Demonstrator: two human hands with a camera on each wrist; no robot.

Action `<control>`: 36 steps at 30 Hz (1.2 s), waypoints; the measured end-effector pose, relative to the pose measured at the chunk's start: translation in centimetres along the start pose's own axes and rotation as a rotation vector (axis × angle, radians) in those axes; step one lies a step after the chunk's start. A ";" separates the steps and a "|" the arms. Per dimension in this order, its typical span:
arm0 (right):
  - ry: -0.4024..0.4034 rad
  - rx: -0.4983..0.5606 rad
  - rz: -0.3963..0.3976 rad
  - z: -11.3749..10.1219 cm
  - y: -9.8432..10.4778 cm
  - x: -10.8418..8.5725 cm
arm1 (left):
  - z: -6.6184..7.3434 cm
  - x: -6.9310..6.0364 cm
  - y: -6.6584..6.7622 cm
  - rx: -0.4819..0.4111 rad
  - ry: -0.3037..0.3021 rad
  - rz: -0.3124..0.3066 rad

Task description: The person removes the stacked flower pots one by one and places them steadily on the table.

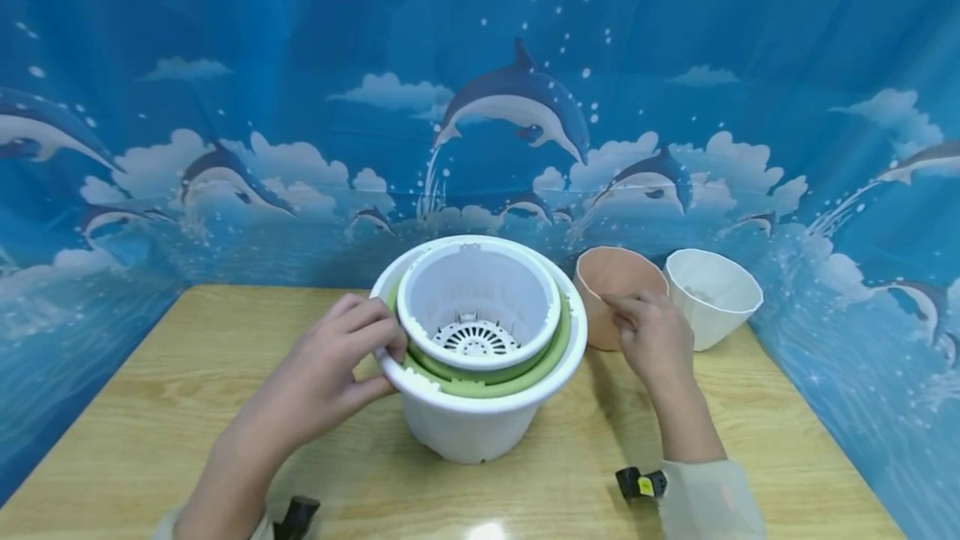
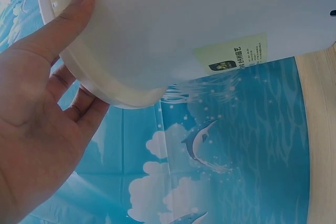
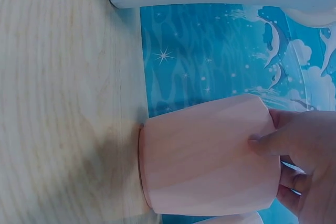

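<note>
A large white flowerpot (image 1: 472,432) stands mid-table, with a green pot (image 1: 480,390) nested inside it and a smaller white pot (image 1: 480,273) with a slotted bottom innermost. My left hand (image 1: 330,373) grips the large pot's rim at its left side. In the left wrist view the thumb (image 2: 73,17) lies on the outer wall, above a pale green label (image 2: 233,56). To the right, my right hand (image 1: 656,336) pinches the near rim of a terracotta-coloured faceted pot (image 1: 596,319). In the right wrist view its thumb (image 3: 268,142) presses the outside, and this pot's base touches the table.
Just right of the terracotta-coloured pot stands a white faceted pot (image 1: 708,319) with something small and unclear inside. A blue dolphin-print curtain (image 1: 315,107) hangs behind and at both sides of the wooden table (image 1: 135,423). Black wrist devices (image 1: 641,483) sit by both cuffs.
</note>
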State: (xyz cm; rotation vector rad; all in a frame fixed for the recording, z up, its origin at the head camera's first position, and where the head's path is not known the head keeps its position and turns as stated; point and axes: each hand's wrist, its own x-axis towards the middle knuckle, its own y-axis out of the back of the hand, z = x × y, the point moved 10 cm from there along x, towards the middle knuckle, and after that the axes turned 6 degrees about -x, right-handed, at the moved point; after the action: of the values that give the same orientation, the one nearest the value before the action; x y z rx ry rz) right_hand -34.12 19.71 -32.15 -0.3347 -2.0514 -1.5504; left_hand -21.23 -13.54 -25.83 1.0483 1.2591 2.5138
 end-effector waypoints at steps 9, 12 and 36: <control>-0.029 -0.011 -0.014 0.5 -0.1 0.0 | 0.0 0.0 0.0 0.003 -0.003 0.001; -0.041 -0.014 -0.019 0.7 -0.1 0.1 | 0.0 0.0 0.1 0.003 -0.003 0.005; -0.057 -0.020 -0.020 1.4 -0.2 -0.1 | -0.1 0.0 -0.1 0.003 0.006 -0.004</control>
State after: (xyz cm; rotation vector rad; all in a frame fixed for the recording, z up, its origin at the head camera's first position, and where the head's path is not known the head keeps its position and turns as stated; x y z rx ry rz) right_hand -34.56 20.96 -32.63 -0.3712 -2.0896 -1.5913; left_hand -21.28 -13.53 -25.97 1.0390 1.2658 2.5145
